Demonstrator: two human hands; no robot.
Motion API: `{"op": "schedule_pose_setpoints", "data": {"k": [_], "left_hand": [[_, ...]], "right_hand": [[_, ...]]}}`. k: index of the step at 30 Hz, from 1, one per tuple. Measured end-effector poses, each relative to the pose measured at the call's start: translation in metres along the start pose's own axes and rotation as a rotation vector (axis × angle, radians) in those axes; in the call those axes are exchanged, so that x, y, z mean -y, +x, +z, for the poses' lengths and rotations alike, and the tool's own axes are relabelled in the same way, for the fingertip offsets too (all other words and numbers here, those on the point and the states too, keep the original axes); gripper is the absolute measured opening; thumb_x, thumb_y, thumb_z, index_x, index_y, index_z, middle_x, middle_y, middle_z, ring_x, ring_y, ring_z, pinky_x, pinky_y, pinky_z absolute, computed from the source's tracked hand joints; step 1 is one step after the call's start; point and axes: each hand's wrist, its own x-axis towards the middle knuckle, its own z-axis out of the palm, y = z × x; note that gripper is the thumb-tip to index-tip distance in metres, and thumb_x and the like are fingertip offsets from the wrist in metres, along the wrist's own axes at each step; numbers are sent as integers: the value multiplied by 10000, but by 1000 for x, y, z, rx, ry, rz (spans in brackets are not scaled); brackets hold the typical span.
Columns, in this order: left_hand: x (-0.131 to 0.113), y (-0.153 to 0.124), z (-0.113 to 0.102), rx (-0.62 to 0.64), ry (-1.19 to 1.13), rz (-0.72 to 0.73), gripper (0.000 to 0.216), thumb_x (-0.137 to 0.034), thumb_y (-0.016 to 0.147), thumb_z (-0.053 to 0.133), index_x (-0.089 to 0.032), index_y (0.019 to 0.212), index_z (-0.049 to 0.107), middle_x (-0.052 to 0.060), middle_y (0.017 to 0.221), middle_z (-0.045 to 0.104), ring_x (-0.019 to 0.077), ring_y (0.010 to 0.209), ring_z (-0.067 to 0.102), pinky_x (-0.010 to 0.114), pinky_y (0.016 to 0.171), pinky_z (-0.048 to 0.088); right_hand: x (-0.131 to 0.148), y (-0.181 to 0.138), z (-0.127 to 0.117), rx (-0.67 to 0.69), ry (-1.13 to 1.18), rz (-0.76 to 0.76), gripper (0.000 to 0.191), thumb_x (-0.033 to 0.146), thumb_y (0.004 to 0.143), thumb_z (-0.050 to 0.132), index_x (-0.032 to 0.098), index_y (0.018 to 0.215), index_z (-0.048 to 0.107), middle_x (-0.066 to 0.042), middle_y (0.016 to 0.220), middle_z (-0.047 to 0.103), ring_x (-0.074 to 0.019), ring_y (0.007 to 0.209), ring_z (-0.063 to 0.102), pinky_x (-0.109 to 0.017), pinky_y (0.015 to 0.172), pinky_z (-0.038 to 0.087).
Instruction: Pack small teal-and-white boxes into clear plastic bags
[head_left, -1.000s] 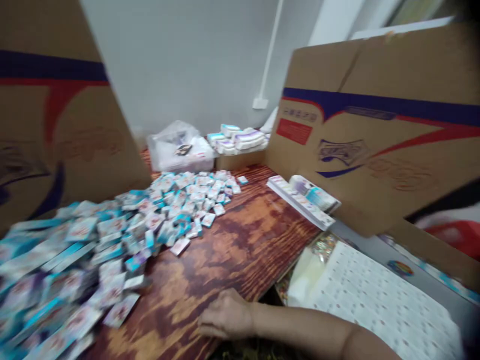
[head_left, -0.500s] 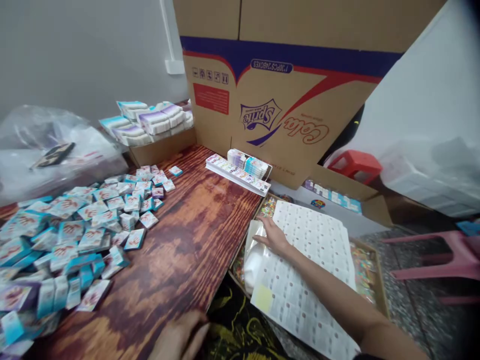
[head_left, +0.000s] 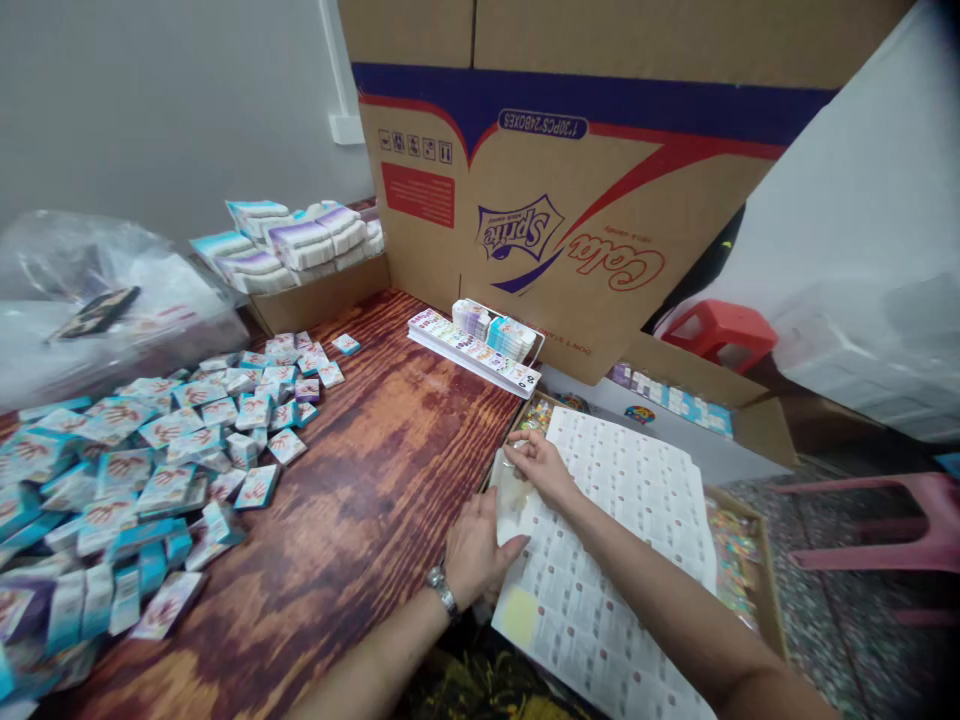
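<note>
A clear plastic bag with white contents (head_left: 512,500) lies at the left edge of a printed white sheet (head_left: 630,510). My right hand (head_left: 544,468) reaches across the sheet, its thumb and fingers pinched at the top of the bag. Against the bag's lower left side rests my left hand (head_left: 476,550), thumb spread away from the fingers, a metal watch (head_left: 442,590) on its wrist. Whether these fingers grip the bag's edge is unclear. Beneath the sheet, a cardboard box (head_left: 769,590) holds small colourful wrapped pieces (head_left: 731,555).
Many small blue and white boxes (head_left: 172,485) are heaped on the wooden table (head_left: 360,480). A long strip of printed cards (head_left: 472,355) lies before a small rack of packets (head_left: 510,337). A large carton (head_left: 562,200) stands behind; stools (head_left: 720,330) are at right.
My left hand has risen from the table's front edge to the bag's side. My right hand's spread fingers have drawn together at the bag's top.
</note>
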Motion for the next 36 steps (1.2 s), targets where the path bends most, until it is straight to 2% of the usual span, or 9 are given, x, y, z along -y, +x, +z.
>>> {"op": "schedule_pose_setpoints", "data": {"k": [4, 7, 14, 18, 21, 24, 28, 32, 36], "left_hand": [[3, 12, 3, -151, -263, -87, 237, -308, 828, 434, -156, 893, 603, 83, 794, 643, 208, 778, 606, 320, 750, 438], [18, 18, -8, -218, -381, -122, 320, -388, 861, 384, -158, 759, 580, 40, 679, 618, 155, 633, 576, 251, 617, 430], [47, 14, -35, -443, -618, -215, 411, -532, 668, 646, -158, 599, 491, -62, 519, 473, 79, 481, 428, 185, 486, 324], [57, 7, -58, -596, -739, -257, 405, -523, 654, 672, -155, 624, 506, -62, 549, 494, 77, 506, 443, 186, 513, 343], [67, -4, -78, -705, -795, -299, 408, -541, 652, 662, -152, 682, 541, -46, 586, 537, 87, 518, 468, 195, 520, 366], [77, -22, -95, -779, -802, -326, 420, -553, 647, 653, -148, 714, 562, -30, 628, 564, 93, 542, 486, 203, 537, 382], [94, -61, -111, -876, -749, -389, 415, -537, 651, 667, -155, 614, 509, -69, 525, 461, 69, 473, 395, 186, 474, 308], [113, -116, -120, -886, -531, -512, 438, -563, 679, 636, -158, 583, 499, -65, 501, 432, 90, 482, 409, 202, 469, 313], [113, -175, -127, -914, -156, -574, 486, -571, 790, 493, -122, 949, 585, 56, 777, 614, 226, 740, 586, 325, 641, 468]], "right_hand": [[15, -9, 3, 18, 253, 11, 541, 567, 772, 540, 225, 1172, 418, 33, 707, 584, -103, 533, 559, -232, 513, 432], [8, -21, -2, 5, 277, 21, 573, 569, 771, 551, 229, 1214, 426, -24, 858, 629, -128, 650, 609, -276, 615, 480], [-35, -34, -10, -24, 1, -71, 428, 517, 812, 530, 185, 1082, 548, -14, 785, 609, -161, 755, 611, -341, 756, 499], [-12, -37, 4, -31, -244, -290, 317, 424, 890, 449, 192, 1064, 576, -62, 931, 636, -175, 826, 610, -333, 773, 492], [16, -42, 35, 120, -414, -592, 358, 429, 886, 475, 193, 1145, 549, -95, 1068, 609, -203, 981, 564, -351, 860, 459], [32, -39, 74, 277, -624, -813, 586, 493, 813, 570, 179, 1293, 451, -128, 1166, 569, -262, 1094, 494, -417, 936, 403], [41, -18, 118, 311, -806, -833, 273, 278, 919, 436, 228, 1146, 579, -69, 989, 640, -188, 916, 579, -318, 845, 437], [63, 2, 148, 366, -895, -853, 257, 195, 905, 433, 247, 1101, 590, -35, 965, 628, -132, 790, 597, -218, 697, 443], [83, -3, 172, 489, -1017, -1099, 269, 168, 903, 443, 254, 1117, 580, -34, 908, 624, -123, 715, 581, -220, 657, 424]]}}
